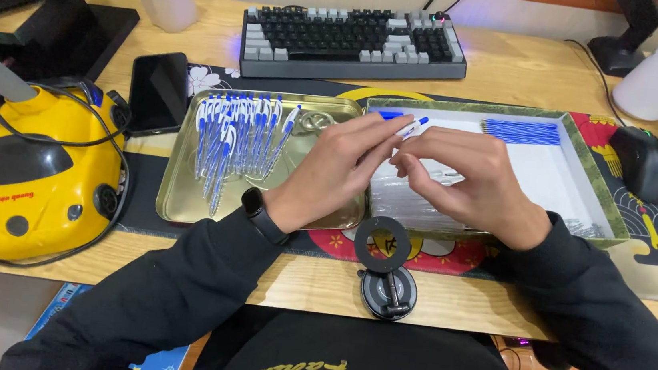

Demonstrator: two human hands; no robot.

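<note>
2 hands meet above the gap between 2 trays on the bench (517, 66). The left hand (338, 170) and right hand (466, 178) each pinch 1 blue-and-white pen (410, 127) at fingertip level, grip closed on it from both sides; whether the pen is in 1 piece or 2 cannot be told, as the fingers cover its middle. A gold metal tray (182, 203) (left of the hands) carries a row of matching pens (233, 139). A green-rimmed box (597, 195) to the right holds blue parts (523, 131) and clear pieces. A keyboard (351, 42) lies beyond.
</note>
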